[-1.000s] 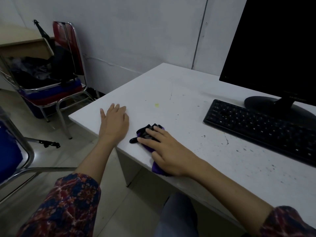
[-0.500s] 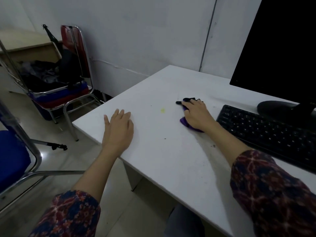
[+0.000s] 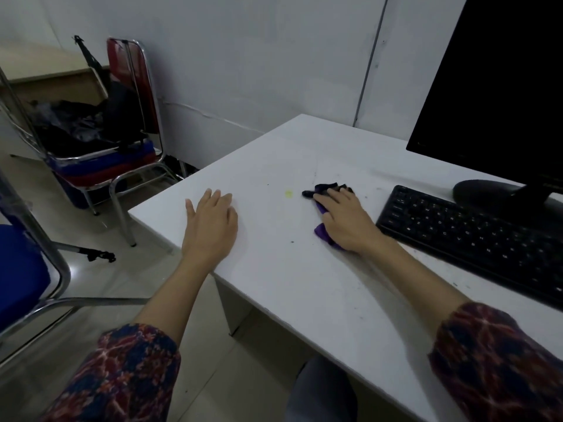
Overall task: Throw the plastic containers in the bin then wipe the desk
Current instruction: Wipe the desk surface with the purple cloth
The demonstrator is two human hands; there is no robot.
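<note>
Wiping step, judging by the scene: no containers are showing on the desk (image 3: 304, 300). You are pressing the cloth (image 3: 323, 233) flat under your right hand (image 3: 344, 222), fingers straight and spread over it, none curling round it. Cloth is lying mid-desk, just beside the keyboard's (image 3: 475, 239) left end, its long axis running from near edge toward far edge. Your left hand (image 3: 211, 226) is resting palm down near the desk's left corner, fingers loosely together, holding nothing. A yellow spot (image 3: 288, 194) is sitting just left of your right fingertips (image 3: 318, 196), between the two hands. Right hand is nearer it; a short leftward sweep looks likely to cover it.
</note>
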